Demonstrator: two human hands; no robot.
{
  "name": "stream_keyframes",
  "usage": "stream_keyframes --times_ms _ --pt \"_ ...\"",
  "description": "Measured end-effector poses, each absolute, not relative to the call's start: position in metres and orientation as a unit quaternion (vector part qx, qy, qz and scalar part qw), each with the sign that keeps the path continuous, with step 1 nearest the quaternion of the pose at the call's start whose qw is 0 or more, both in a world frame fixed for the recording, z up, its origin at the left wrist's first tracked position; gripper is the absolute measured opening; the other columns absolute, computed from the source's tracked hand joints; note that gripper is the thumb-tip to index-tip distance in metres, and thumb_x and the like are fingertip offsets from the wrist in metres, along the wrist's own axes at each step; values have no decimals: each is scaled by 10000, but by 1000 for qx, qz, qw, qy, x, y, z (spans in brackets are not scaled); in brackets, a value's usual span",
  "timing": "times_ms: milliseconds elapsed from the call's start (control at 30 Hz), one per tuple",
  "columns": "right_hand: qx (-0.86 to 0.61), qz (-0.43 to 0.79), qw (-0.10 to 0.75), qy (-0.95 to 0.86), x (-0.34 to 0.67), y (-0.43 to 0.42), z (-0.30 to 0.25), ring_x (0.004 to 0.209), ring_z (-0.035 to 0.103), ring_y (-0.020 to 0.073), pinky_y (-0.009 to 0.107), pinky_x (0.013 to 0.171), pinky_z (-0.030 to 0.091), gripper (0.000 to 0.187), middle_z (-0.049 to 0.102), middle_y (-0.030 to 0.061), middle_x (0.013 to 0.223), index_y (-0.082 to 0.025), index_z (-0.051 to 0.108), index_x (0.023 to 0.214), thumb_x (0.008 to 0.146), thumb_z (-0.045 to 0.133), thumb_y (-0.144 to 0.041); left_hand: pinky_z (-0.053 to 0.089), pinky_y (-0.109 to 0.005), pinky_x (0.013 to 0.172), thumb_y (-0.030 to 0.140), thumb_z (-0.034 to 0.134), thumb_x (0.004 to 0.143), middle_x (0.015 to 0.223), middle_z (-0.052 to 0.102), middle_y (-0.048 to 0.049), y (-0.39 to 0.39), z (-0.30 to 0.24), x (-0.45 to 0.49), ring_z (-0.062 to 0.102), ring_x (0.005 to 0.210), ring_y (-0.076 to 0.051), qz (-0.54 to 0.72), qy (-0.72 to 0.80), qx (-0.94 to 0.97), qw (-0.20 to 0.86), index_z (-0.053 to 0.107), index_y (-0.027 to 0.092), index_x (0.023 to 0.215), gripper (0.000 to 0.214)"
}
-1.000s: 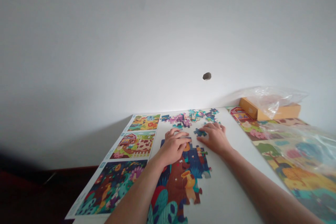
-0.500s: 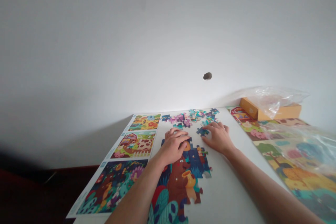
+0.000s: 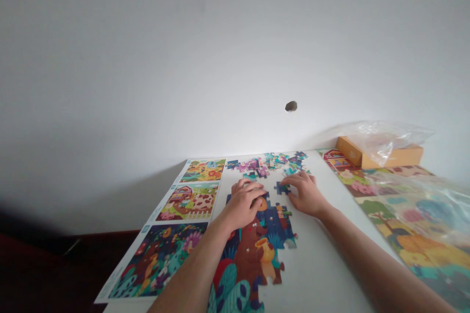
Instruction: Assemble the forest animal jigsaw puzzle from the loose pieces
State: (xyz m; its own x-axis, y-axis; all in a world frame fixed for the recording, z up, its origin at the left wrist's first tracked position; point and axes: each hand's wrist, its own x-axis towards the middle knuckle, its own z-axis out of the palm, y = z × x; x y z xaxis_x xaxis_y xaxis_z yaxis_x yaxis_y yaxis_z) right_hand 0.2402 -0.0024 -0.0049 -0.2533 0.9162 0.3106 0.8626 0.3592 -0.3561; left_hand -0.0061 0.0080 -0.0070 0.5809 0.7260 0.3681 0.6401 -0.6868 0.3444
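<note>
A partly joined jigsaw puzzle (image 3: 253, 244) with a brown bear and dark blue night scenery lies on the white table. My left hand (image 3: 244, 203) rests on its upper left part, fingers loosely spread and laid over it. Just beyond the puzzle's top right edge, my right hand (image 3: 306, 193) has its thumb and fingertips at a dark blue puzzle piece (image 3: 282, 188), which sits apart from the joined section. The fingers cover that piece's right side.
Loose puzzle pieces (image 3: 257, 166) lie heaped near the wall. A printed picture sheet (image 3: 185, 200) stretches along the left. On the right are finished-looking animal pictures (image 3: 382, 210), clear plastic (image 3: 440, 200) and an orange box (image 3: 389, 156). The wall has a hole (image 3: 291, 106).
The dark blue piece has turned slightly, with my right hand shifting its grip around it and coming a little nearer. My left hand has stayed in place.
</note>
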Motion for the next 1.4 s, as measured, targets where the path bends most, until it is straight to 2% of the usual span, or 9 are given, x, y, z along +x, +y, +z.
stream_keyframes --times_ms 133,433,600,800,1000,1400 --pt "-558 53 229 -796 240 0 -9 1097 495 288 456 906 333 321 632 15 1229 -327 694 1085 785 600 -260 355 -475 1018 200 547 881 1237 642 -12 8 -7 -6 443 1171 -257 242 391 884 88 673 290 1145 306" --pt "-554 87 250 -790 238 -1 -6 1058 527 273 442 903 358 259 676 40 1123 -295 682 1098 858 596 -339 357 -481 1018 199 532 888 1239 638 -17 8 -7 -5 437 1167 -260 242 388 885 89 669 274 1154 308" --pt "-494 140 256 -819 232 -6 -3 1021 548 241 403 921 377 271 670 39 1125 -284 688 1097 836 617 -297 372 -478 1007 200 534 888 1225 643 -36 7 -6 -5 448 1156 -264 250 382 886 86 665 262 1166 314" --pt "-468 155 238 -837 227 -11 3 1030 533 233 411 958 353 253 655 15 1127 -297 718 1018 773 678 -249 379 -461 1013 192 557 874 1207 652 -31 7 -5 -5 459 1158 -251 252 385 883 86 670 268 1152 309" --pt "-461 163 245 -837 228 -11 3 1028 527 235 418 948 358 266 642 27 1111 -305 717 1048 794 655 -256 376 -471 1017 161 554 863 1211 651 -31 8 -5 -5 455 1164 -260 256 384 883 88 677 260 1136 315" --pt "-484 153 242 -827 229 -8 -2 1029 525 246 432 931 360 266 635 41 1099 -320 720 1059 813 634 -269 397 -450 974 104 496 869 1172 673 -19 5 0 -5 472 1128 -250 274 356 890 83 750 273 942 313"
